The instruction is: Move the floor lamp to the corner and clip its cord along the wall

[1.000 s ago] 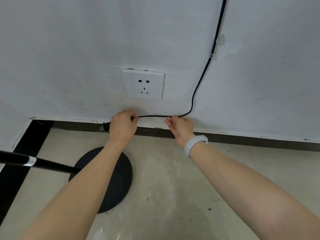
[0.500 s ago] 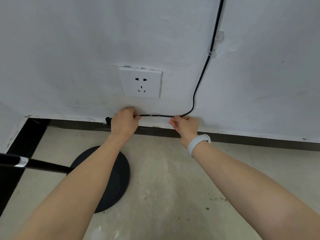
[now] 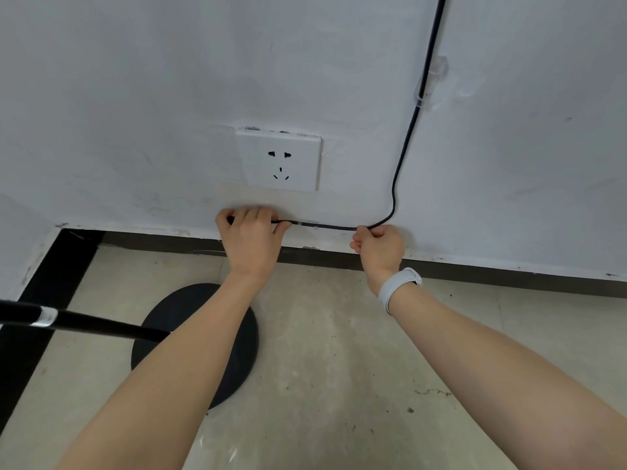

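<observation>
Floor lamp with a round, flat, matte black base (image 3: 200, 337) and a slim black pole (image 3: 101, 327) banded by a bright metal collar stands on the pale, dusty stone-tile floor (image 3: 339, 368), below and to the left of the white square plastic wall socket (image 3: 280, 161) and close to the room corner where a black floor border (image 3: 40, 300) runs out from the wall; I judge the moving step done. Its thin, round black rubber-coated cord (image 3: 407, 137) comes down the chalky white painted wall (image 3: 135, 79) to the right of the socket, passes through a clear plastic adhesive clip (image 3: 432, 83) up there, curves, and then runs level just below the socket, above the dark skirting strip (image 3: 492, 269). A second small clear clip (image 3: 308, 224) appears to sit on this level run, though it is too small for me to say whether the cord is seated in it. My left hand (image 3: 251, 239) is curled closed around the cord below the socket's left half; the plug end is hidden inside it. My right hand (image 3: 380, 247), with a white smooth silicone wristband (image 3: 398, 288), pinches the cord at the bend, fingers closed. Between both hands the cord lies taut against the wall. What remains, as I judge it, is pressing this stretch home and dealing with the plug.
</observation>
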The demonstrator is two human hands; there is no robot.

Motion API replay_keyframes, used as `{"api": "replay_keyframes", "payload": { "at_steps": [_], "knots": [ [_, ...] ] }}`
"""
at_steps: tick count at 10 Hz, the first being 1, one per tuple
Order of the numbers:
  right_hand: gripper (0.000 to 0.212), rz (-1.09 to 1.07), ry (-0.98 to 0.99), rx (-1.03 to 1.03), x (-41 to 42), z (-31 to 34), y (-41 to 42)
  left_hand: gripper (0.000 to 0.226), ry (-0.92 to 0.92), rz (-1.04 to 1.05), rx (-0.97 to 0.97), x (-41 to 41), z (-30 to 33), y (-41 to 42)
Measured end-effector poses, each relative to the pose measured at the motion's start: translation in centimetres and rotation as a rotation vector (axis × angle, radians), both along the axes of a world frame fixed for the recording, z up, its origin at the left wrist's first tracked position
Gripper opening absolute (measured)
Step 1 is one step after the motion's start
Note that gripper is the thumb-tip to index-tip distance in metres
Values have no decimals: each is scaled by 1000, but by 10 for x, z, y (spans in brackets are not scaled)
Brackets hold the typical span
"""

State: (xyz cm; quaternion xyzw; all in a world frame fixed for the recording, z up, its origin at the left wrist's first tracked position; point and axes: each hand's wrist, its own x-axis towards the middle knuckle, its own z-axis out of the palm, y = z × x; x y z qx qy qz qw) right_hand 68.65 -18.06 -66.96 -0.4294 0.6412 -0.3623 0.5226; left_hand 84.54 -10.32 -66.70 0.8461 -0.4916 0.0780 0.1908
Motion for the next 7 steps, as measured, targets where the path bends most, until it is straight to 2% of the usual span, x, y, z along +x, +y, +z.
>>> {"api": "replay_keyframes", "payload": {
  "at_steps": [1, 2, 4, 5, 6, 7],
  "knots": [
    [20, 40, 57, 11, -4, -2, 0, 23, -79, -8, 36, -4, 1, 0],
    [16, 53, 117, 19, -10, -2, -3, 16, -112, -48, 21, -9, 1, 2],
    [13, 142, 184, 10, -21, 0, -3, 7, -21, -102, 1, -16, 2, 13],
    [20, 220, 206, 21, -18, 4, 0, 15, 14, -127, 31, -18, 4, 19],
    [22, 361, 347, 65, -20, 8, 0, 19, 47, -171, 47, -22, 11, 25],
    [40, 534, 431, 176, -19, 21, 7, 19, -9, -228, 7, -28, 21, 28]
  ]
}}
